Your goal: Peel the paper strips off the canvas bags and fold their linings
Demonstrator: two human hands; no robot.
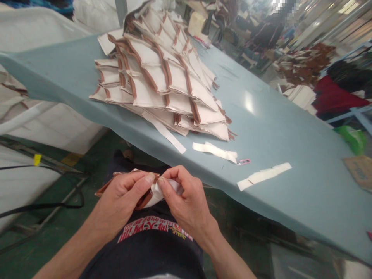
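Observation:
My left hand (pixel 122 199) and my right hand (pixel 183 197) meet over my lap, both pinched on one cream fabric piece with brown trim (pixel 154 193). The fingertips press together on its white folded edge. The piece lies on my dark apron, below the near edge of the blue-grey table (pixel 276 128). A fanned stack of the same cream, brown-edged pieces (pixel 162 77) rests on the table above my hands.
Strips of white tape or labels (pixel 216 151) (pixel 263 176) lie on the table near its edge, with a small pink clip (pixel 243 161). White sacks stand at left (pixel 43 120). A person in dark clothes (pixel 267 33) works at the far back among fabric heaps.

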